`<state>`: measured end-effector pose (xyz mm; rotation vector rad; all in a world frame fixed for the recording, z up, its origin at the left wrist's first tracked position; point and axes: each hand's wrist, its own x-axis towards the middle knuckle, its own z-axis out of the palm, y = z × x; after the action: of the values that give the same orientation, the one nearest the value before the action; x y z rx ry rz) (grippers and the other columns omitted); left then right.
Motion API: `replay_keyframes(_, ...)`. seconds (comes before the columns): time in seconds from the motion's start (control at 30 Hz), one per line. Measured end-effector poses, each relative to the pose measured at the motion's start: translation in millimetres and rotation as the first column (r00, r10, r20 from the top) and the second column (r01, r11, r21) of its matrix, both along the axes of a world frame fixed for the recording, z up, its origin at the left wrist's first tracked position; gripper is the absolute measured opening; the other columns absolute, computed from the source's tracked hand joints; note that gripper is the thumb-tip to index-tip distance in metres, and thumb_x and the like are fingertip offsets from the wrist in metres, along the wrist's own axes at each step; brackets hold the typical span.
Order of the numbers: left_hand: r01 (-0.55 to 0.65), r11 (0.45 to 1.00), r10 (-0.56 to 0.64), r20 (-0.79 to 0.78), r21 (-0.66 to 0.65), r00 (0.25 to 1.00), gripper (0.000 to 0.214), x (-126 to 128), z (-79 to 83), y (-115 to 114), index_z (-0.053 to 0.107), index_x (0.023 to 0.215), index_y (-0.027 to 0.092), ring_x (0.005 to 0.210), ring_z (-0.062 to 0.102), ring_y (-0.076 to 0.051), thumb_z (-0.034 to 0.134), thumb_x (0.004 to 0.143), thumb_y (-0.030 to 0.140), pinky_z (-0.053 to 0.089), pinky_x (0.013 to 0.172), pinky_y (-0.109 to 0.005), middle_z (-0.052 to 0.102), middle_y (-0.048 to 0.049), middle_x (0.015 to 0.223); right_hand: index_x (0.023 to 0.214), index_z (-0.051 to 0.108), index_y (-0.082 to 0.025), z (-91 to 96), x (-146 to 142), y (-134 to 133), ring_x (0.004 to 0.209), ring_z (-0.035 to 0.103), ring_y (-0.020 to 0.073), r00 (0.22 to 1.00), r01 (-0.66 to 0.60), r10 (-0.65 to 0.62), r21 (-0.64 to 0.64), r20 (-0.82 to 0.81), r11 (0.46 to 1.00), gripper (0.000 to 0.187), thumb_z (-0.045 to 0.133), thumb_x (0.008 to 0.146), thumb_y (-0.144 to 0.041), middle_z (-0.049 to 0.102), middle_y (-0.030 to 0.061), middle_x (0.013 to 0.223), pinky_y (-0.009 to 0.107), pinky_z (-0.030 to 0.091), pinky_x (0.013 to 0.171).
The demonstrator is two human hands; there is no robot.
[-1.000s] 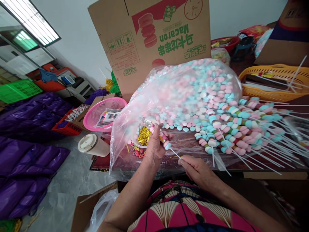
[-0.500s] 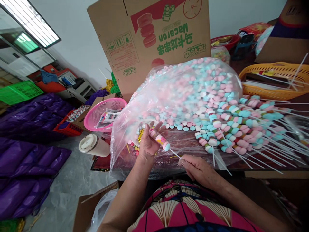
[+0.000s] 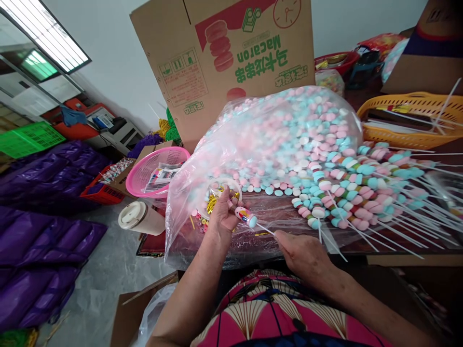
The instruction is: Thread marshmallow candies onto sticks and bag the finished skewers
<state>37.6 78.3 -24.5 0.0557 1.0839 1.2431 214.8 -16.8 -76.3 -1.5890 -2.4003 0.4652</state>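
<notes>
My left hand [image 3: 224, 212] is closed around the upper part of a candy skewer [image 3: 246, 217], which carries a printed wrapper and a pale blue candy at its lower end. The thin white stick [image 3: 265, 228] runs down to the right, and my right hand [image 3: 302, 253] pinches its far end. Beside my left hand sits a round white container [image 3: 237, 184] with gold twist ties [image 3: 211, 205] in it. Small ring-shaped candies [image 3: 202, 224] lie near my left wrist. A large clear bag [image 3: 260, 130] of pink, blue and white candies spreads behind both hands.
Finished-looking candy skewers [image 3: 361, 193] are piled at the right, sticks pointing right. An orange basket [image 3: 408, 140] stands behind them. Left are a pink basket [image 3: 132, 180] and a lidded cup [image 3: 152, 220]. A cardboard box [image 3: 217, 96] rises at the back.
My left fingers have closed from spread to wrapped around the skewer. My right hand has shifted slightly right and turned, still on the stick. More of the white container now shows.
</notes>
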Motion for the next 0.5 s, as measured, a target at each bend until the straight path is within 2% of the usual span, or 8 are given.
replay_keyframes(0.07,-0.012,1.0,0.012,0.005,0.015,1.0,0.033,5.2,-0.9,-3.8,0.053,0.064,0.015,0.035,0.045,-0.009,0.06,0.081,0.042,0.053,0.054,-0.031,0.039,0.0069,0.04,0.08,0.058,-0.016,-0.2,-2.8,-0.6,0.055,0.059,0.0204,1.0,-0.018,0.018,-0.008,-0.001,1.0,0.021,0.037,0.082,-0.014,0.066,0.0095,0.065,0.03,0.019,0.049)
replay_keyframes(0.17,-0.006,0.999,0.004,0.039,0.053,0.999,0.036,14.7,-5.3,-12.0,0.05,0.062,0.016,0.036,0.045,-0.009,0.06,0.08,0.045,0.052,0.056,-0.03,0.04,0.0069,0.04,0.078,0.056,-0.018,1.9,-7.2,-0.1,0.058,0.058,0.0185,0.983,-0.048,0.038,-0.052,-0.18,0.998,0.023,0.034,0.086,-0.019,0.066,0.008,0.068,0.028,0.025,0.051)
replay_keyframes(0.23,0.009,0.996,-0.014,0.054,0.094,0.998,0.037,19.8,-9.0,-17.3,0.048,0.062,0.016,0.038,0.045,-0.008,0.06,0.08,0.047,0.053,0.058,-0.03,0.041,0.0069,0.04,0.073,0.053,-0.019,5.1,-9.7,0.5,0.059,0.055,0.0171,0.929,-0.043,-0.002,-0.112,-0.371,0.993,0.027,0.032,0.088,-0.027,0.063,0.006,0.066,0.027,0.029,0.053)
replay_keyframes(0.3,0.036,0.991,-0.043,0.053,0.127,0.998,0.037,22.2,-11.8,-20.9,0.049,0.063,0.016,0.039,0.047,-0.008,0.062,0.078,0.048,0.053,0.06,-0.03,0.045,0.0066,0.042,0.071,0.051,-0.02,9.6,-11.7,0.4,0.052,0.049,0.0147,0.82,-0.062,-0.102,-0.264,-0.563,0.963,0.031,0.031,0.09,-0.034,0.056,0.0012,0.054,0.026,0.031,0.053)
replay_keyframes(0.33,0.061,0.989,-0.069,0.054,0.138,0.996,0.037,22.1,-12.5,-21.8,0.05,0.064,0.016,0.04,0.048,-0.008,0.063,0.077,0.049,0.052,0.06,-0.03,0.046,0.0063,0.043,0.072,0.051,-0.02,12.0,-12.5,-0.1,0.047,0.045,0.0133,0.751,-0.095,-0.173,-0.363,-0.638,0.927,0.032,0.031,0.09,-0.038,0.05,-0.0018,0.048,0.025,0.031,0.051)
replay_keyframes(0.4,0.12,0.978,-0.133,0.064,0.168,0.989,0.036,19.5,-12.0,-21.4,0.051,0.066,0.016,0.041,0.049,-0.009,0.063,0.077,0.049,0.052,0.061,-0.03,0.048,0.0057,0.044,0.077,0.052,-0.019,16.4,-14.1,-2.1,0.039,0.037,0.0106,0.623,-0.225,-0.303,-0.537,-0.721,0.813,0.033,0.033,0.088,-0.044,0.041,-0.0066,0.04,0.023,0.028,0.046)
replay_keyframes(0.47,0.167,0.959,-0.182,0.048,0.228,0.982,0.032,15.3,-9.1,-19.0,0.053,0.069,0.016,0.044,0.052,-0.009,0.064,0.077,0.046,0.052,0.062,-0.029,0.051,0.0051,0.046,0.078,0.054,-0.018,19.1,-16.1,-4.5,0.036,0.031,0.0085,0.542,-0.362,-0.369,-0.606,-0.755,0.708,0.035,0.038,0.086,-0.048,0.04,-0.0082,0.037,0.022,0.024,0.043)
replay_keyframes(0.5,0.189,0.946,-0.204,0.03,0.264,0.978,0.03,13.5,-7.1,-17.7,0.055,0.071,0.016,0.045,0.052,-0.009,0.064,0.077,0.043,0.051,0.062,-0.028,0.051,0.0051,0.046,0.077,0.054,-0.017,19.5,-17.5,-5.5,0.035,0.029,0.0077,0.51,-0.411,-0.387,-0.613,-0.768,0.675,0.036,0.04,0.084,-0.049,0.04,-0.0083,0.037,0.022,0.022,0.042)
